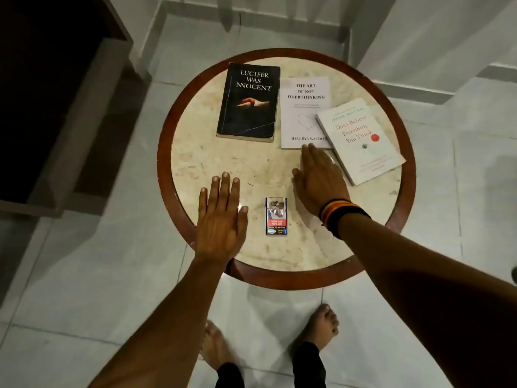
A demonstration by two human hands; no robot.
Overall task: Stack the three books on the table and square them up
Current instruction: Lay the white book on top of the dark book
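On the round table lie three books, one packet; both hands' fingers extended, empty.

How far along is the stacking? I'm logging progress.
Barely begun. The angled white book only overlaps a corner of the middle white book; the black book lies apart. The right hand reaches toward the middle book; the left hand is empty. All stacking and squaring remain.

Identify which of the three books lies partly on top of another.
The white book titled Don't Believe Everything You Think, turned at an angle, overlaps the right edge of The Art of Not Overthinking. The black book lies apart.
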